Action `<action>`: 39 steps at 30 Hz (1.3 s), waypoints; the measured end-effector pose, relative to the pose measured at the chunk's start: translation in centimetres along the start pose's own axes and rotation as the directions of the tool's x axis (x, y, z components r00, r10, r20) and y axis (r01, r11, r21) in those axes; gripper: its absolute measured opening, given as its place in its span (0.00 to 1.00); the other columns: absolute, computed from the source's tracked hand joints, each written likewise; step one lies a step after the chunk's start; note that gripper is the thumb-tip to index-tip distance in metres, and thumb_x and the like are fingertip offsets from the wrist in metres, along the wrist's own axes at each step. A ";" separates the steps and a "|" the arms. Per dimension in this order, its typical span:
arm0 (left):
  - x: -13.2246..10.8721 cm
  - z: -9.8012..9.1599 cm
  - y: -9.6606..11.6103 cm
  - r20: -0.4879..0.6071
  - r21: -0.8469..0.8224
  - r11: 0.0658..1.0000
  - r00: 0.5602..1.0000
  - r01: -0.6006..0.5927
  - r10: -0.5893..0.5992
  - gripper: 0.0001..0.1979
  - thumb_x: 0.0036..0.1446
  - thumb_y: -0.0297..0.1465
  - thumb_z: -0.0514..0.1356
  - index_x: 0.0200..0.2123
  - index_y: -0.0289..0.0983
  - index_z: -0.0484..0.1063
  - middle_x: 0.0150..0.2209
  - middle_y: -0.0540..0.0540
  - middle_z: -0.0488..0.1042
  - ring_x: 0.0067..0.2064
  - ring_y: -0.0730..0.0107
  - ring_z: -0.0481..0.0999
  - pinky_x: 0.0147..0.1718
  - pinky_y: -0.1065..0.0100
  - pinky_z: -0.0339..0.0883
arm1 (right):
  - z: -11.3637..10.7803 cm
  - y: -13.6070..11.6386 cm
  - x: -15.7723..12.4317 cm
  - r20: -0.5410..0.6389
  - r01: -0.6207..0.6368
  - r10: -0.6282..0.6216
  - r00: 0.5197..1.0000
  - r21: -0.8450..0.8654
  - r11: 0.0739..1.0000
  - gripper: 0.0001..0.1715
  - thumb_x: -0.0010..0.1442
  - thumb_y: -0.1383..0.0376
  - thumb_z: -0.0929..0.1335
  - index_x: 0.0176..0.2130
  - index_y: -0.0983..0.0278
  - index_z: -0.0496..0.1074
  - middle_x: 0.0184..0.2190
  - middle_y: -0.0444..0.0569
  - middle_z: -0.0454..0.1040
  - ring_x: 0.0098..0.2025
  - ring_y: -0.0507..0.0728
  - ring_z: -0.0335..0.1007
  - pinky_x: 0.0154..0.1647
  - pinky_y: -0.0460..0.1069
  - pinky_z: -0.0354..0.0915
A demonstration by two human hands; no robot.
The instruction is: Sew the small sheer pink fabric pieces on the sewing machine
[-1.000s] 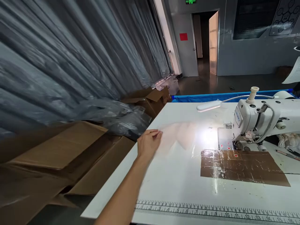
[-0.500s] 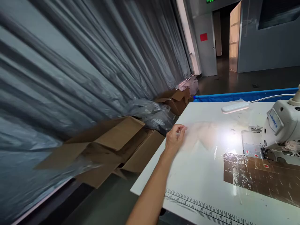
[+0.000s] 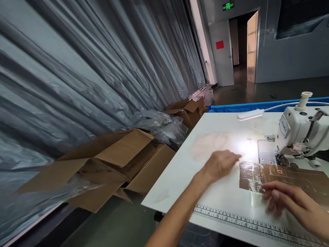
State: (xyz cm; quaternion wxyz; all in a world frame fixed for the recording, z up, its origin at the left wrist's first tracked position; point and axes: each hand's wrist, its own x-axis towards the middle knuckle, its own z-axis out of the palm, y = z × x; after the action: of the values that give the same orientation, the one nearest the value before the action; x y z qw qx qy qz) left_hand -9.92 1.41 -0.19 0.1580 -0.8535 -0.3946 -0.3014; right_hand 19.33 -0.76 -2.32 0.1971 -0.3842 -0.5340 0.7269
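Note:
My left hand [image 3: 222, 164] is over the white tabletop, left of the sewing machine [image 3: 295, 127]. It is smeared by motion; its fingers point right and hide their own tips, so whether they hold anything is unclear. Behind that hand, a sheer pale pink piece of fabric [image 3: 209, 145] lies on the table. My right hand [image 3: 290, 199] has come in at the lower right, just in front of the brown taped cardboard sheet [image 3: 295, 176]. Its fingers are curved and apart, with nothing visible in them.
A ruler strip [image 3: 231, 221] runs along the front edge of the white table [image 3: 174, 185]. A white lamp [image 3: 250, 115] lights the area left of the machine. Open cardboard boxes [image 3: 125, 147] and clear plastic bags [image 3: 164, 127] stand left of the table, by a grey curtain [image 3: 102, 68].
My left hand has moved right and nearer, away from the sheer fabric, toward the cardboard sheet. My right hand has entered from the lower right. The view has shifted slightly right.

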 end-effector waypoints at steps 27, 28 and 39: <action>10.2 7.8 -5.6 0.480 -0.386 0.380 0.535 0.841 -0.696 0.02 0.53 0.27 0.60 0.29 0.36 0.68 0.35 0.42 0.78 0.41 0.61 0.79 0.46 0.61 0.73 | -5.3 -5.9 0.9 0.071 -0.121 0.191 0.979 -0.554 0.824 0.07 0.66 0.62 0.65 0.37 0.62 0.65 0.24 0.43 0.75 0.19 0.49 0.68 0.22 0.44 0.61; 10.3 7.8 -5.5 0.501 -0.418 0.329 0.517 0.847 -0.694 0.01 0.55 0.27 0.59 0.32 0.36 0.68 0.35 0.42 0.79 0.39 0.65 0.79 0.44 0.63 0.74 | -5.4 -5.6 1.1 0.083 -0.110 0.182 0.980 -0.540 0.835 0.10 0.67 0.59 0.64 0.37 0.62 0.64 0.23 0.43 0.75 0.19 0.49 0.68 0.21 0.44 0.60; 11.0 7.7 -4.7 0.574 -0.526 0.139 0.471 0.839 -0.669 0.18 0.47 0.20 0.65 0.43 0.33 0.68 0.41 0.38 0.78 0.38 0.65 0.81 0.40 0.64 0.76 | -5.6 -5.2 1.1 0.097 -0.105 0.163 0.982 -0.436 0.894 0.19 0.71 0.51 0.58 0.38 0.62 0.62 0.23 0.43 0.74 0.19 0.49 0.69 0.20 0.44 0.61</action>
State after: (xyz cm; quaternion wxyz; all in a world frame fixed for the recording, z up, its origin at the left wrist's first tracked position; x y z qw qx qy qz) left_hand -4.99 14.73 1.05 -0.4318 -0.5362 -0.6150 -0.3844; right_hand 22.31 5.32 1.40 0.0217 -0.4056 -0.6646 0.6271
